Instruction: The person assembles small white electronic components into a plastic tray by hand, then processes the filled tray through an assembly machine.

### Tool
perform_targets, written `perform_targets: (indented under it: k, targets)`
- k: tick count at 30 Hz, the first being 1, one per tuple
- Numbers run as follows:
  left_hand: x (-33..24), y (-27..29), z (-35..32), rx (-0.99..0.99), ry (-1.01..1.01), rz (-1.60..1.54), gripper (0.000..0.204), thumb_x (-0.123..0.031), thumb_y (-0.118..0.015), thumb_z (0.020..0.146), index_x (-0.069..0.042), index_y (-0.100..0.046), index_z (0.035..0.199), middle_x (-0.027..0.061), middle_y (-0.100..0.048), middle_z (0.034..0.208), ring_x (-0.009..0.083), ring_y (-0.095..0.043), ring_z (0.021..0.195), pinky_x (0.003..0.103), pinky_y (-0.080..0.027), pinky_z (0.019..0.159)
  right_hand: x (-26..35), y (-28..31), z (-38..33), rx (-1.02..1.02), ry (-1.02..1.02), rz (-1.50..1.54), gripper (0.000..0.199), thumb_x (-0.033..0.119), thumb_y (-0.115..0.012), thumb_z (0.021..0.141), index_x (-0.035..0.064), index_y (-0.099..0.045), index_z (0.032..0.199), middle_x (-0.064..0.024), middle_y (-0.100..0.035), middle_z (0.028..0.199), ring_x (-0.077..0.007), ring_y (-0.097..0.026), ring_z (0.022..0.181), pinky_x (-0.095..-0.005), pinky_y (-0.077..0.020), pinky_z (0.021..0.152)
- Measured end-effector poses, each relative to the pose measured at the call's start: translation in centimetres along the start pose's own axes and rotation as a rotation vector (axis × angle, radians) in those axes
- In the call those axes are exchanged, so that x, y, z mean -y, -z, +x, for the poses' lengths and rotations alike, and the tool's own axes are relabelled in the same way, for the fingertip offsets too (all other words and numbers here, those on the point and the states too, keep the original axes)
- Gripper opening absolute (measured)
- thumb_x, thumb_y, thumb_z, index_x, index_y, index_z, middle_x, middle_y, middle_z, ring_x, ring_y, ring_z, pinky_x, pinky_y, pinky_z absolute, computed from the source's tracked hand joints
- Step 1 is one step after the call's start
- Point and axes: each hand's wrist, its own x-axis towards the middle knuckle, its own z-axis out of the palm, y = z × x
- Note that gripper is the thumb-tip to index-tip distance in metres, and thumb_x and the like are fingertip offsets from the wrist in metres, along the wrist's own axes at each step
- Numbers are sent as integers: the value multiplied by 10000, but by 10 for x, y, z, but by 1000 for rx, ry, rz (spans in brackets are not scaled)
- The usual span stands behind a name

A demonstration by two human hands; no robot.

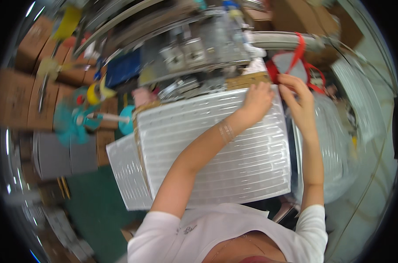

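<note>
A white ribbed plastic tray (199, 149) lies flat in front of me, its long grooves running left to right. My left hand (258, 103) reaches across it to the far right corner, fingers bent and drawn together over the far edge. Beside that corner is my right hand (299, 98), thumb and forefinger brought close together at the tray's edge. Whatever is between the fingers of either hand is too small or blurred to make out. A brown cardboard strip (247, 81) runs along the tray's far edge, just beyond my left hand.
Another white ribbed tray (128, 171) sticks out at the left. Metal machinery (194, 48) stands beyond the work surface. A teal fan (78, 116) and cardboard boxes (14, 98) are to the left. At right are clear-wrapped trays (333, 144) and a red strap (299, 52).
</note>
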Motion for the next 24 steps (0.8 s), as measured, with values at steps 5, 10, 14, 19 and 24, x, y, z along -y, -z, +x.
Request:
perform_targets:
  k: [5, 10, 14, 19, 24]
  targets:
    - [7, 51, -31, 16, 113, -182, 321, -179, -689, 726, -77, -585, 1013, 99, -518, 1023, 272, -487, 967, 403, -396, 805, 10, -16, -3, -11, -39, 11, 191, 28, -575, 848, -5, -606, 1034, -103, -606, 1075, -172, -594, 945, -266, -471, 796]
    - [52, 113, -120, -255, 297, -291, 296, -119, -662, 740, -71, -592, 1023, 92, -553, 990, 285, -534, 950, 399, -433, 790, 45, -80, 1, 214, 181, -69, 209, 50, -606, 811, 36, -613, 1020, -106, -616, 998, -233, -612, 842, -298, -485, 732]
    - [89, 171, -189, -458, 610, -239, 217, -57, -624, 784, -43, -609, 1000, 93, -610, 887, 232, -592, 770, 322, -475, 704, 69, -171, -13, 450, 479, -81, 304, 45, -643, 741, 73, -606, 1042, -96, -600, 884, -239, -617, 799, -334, -508, 667]
    - [114, 221, -251, -786, 880, -391, 142, -32, -578, 847, -16, -604, 986, 37, -601, 809, 89, -549, 689, 221, -448, 631, 109, -269, -27, 571, 728, -299, 306, 69, -577, 761, 126, -599, 1061, -65, -566, 894, -223, -594, 832, -339, -510, 639]
    - [114, 222, -271, -854, 864, -413, 132, -23, -575, 849, -10, -602, 978, 29, -599, 811, 77, -540, 688, 209, -439, 621, 95, -316, -25, 742, 810, -594, 219, 92, -557, 761, 106, -597, 976, -72, -554, 924, -246, -587, 859, -346, -508, 646]
